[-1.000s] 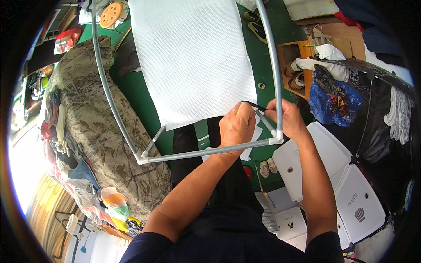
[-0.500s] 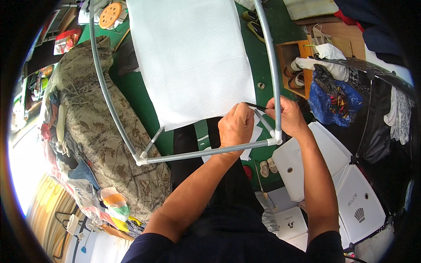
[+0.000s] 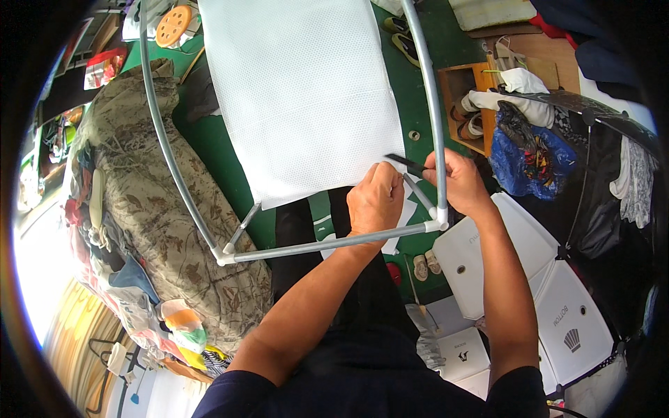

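A white textured sheet (image 3: 306,90) hangs or lies within a frame of grey tubes (image 3: 327,247) joined by white corner pieces. My left hand (image 3: 375,198) is closed at the sheet's near right corner; what its fingers hold is partly hidden. Beside the right-hand tube, my right hand (image 3: 456,184) pinches a flat black strip (image 3: 404,164), whose free end points left over the sheet's edge. A short slanting tube (image 3: 416,191) runs between my hands down to the near right corner piece.
A camouflage-cloth-covered bulk (image 3: 174,209) fills the left side. On the right lie white panels (image 3: 502,265), a wooden box (image 3: 463,111) with shoes and a blue plastic bag (image 3: 519,164). Small shoes (image 3: 421,267) sit on the green floor, with a tape roll (image 3: 414,135) further off.
The black strip has turned, showing its broad flat side, and its free end has risen slightly away from my left hand. Both hands have stayed in nearly the same place.
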Demonstrator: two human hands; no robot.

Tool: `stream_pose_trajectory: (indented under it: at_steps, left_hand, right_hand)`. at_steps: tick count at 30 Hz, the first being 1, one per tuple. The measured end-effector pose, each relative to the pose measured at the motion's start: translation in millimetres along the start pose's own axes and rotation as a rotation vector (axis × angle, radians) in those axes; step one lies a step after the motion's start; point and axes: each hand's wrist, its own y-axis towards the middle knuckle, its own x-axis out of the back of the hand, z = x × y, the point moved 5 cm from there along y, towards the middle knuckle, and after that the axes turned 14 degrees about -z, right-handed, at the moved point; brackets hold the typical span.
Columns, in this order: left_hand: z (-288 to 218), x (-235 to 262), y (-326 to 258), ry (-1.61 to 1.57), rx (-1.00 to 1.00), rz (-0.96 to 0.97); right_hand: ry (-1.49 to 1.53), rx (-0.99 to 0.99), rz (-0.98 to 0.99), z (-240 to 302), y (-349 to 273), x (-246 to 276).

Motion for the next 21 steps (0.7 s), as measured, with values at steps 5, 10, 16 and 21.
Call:
stream_pose_trajectory:
  at_steps: [5,10,16,21]
  left_hand:
    - [-1,2,-1,-0.029,0.048,0.004]
    - [2,2,1,-0.076,0.100,-0.007]
    - [3,7,2,-0.135,0.276,0.037]
    - [1,13,8,-0.179,0.169,-0.022]
  right_hand:
    - [0.109,-0.036,0.004,6,1,-7]
    - [0.236,0.013,-0.036,11,3,-18]
    - [0.251,-0.140,0.003,11,-4,-12]
    - [0.467,-0.266,-0.092,-19,-23,9]
